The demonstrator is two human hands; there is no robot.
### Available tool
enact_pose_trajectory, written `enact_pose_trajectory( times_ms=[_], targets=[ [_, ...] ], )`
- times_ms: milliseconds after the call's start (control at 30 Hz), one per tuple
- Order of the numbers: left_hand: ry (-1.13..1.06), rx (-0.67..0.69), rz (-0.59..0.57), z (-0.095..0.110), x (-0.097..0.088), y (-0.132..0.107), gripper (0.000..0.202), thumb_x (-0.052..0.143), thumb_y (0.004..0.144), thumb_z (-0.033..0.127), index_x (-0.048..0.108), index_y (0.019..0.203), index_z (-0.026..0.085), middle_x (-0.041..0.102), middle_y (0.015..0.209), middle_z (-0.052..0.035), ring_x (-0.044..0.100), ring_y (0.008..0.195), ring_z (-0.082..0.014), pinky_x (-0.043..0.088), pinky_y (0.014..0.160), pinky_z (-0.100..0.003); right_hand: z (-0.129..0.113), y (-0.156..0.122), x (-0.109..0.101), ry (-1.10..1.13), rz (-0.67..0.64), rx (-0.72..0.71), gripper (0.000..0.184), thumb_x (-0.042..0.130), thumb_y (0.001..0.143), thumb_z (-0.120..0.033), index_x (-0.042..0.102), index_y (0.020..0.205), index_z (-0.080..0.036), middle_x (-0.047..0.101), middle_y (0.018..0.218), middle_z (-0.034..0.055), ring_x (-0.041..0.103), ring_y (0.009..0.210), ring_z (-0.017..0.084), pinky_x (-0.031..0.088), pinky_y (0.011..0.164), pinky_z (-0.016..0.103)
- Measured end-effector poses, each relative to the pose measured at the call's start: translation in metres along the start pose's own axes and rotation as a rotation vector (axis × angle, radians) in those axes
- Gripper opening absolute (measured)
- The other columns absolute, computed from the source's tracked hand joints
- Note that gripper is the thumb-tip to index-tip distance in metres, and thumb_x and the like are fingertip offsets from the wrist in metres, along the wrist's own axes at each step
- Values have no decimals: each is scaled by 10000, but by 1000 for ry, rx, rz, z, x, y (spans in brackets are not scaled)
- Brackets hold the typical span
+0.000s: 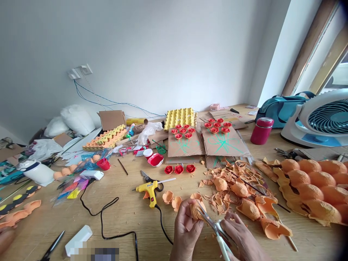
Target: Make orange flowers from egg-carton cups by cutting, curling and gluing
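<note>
My left hand (187, 230) pinches an orange egg-carton cup (198, 209) between thumb and fingers, just above the table. White-handled scissors (214, 226) are in my right hand (240, 232), their blades against the cup's rim. Cut orange petal-shaped cups (168, 197) lie just beyond my left hand. A heap of orange carton scraps (217, 201) with several loose cups spreads beyond my right hand. To the left lies a yellow hot glue gun (149, 191), with dark scissors (146, 177) behind it. Farther back sit three red paper roses (179, 169).
Cardboard panels (227, 143) bearing red flowers and green painted stems stand behind. At right are an orange egg tray (312, 181), a pink flask (261, 131) and a fan (326, 116). Black cords (108, 206) cross the left side. Another person's hand (7, 237) shows at the left edge.
</note>
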State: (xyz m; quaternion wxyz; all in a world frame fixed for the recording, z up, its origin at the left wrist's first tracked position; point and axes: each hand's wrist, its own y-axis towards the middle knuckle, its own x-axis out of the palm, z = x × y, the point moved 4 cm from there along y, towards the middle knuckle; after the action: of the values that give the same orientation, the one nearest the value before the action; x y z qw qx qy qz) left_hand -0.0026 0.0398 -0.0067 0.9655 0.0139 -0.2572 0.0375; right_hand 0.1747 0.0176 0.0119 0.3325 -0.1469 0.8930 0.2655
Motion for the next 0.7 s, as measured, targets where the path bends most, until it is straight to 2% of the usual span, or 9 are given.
enact_pose_trajectory(
  times_ms=[233,400,533,633,700],
  targets=[
    [30,26,13,-2,-9,4,514,922,635,356,696,1083,243,691,919,-39,646,860,-195,531,827,-301,9,0,12,-42,-60,-20,281,566,984,-473,549,807,-255,659,743,1,572,664,195,498,709,332],
    [22,14,-22,-19,-14,9,559,916,646,375,673,1134,252,695,918,-32,629,814,-169,525,785,-272,18,0,18,-17,-38,16,259,578,980,-441,557,810,-246,658,758,10,567,691,200,496,727,334],
    [45,-18,-111,-28,-11,8,564,905,665,357,646,1150,238,706,984,-53,629,800,-161,526,739,-255,30,0,16,180,52,206,297,595,957,-462,602,765,-235,644,748,22,569,723,215,502,695,324],
    [101,-34,-138,-22,-6,3,534,871,723,302,632,1193,224,694,1005,-61,635,871,-180,537,794,-271,41,-2,16,462,127,375,304,687,884,-499,640,773,-220,631,752,13,577,759,219,506,714,319],
    [118,-47,-157,-17,-3,0,520,855,740,271,625,1204,222,688,1018,-63,631,881,-183,542,792,-271,46,-2,17,617,158,434,314,722,852,-521,666,852,-212,637,796,13,585,774,214,513,738,323]
  ],
)
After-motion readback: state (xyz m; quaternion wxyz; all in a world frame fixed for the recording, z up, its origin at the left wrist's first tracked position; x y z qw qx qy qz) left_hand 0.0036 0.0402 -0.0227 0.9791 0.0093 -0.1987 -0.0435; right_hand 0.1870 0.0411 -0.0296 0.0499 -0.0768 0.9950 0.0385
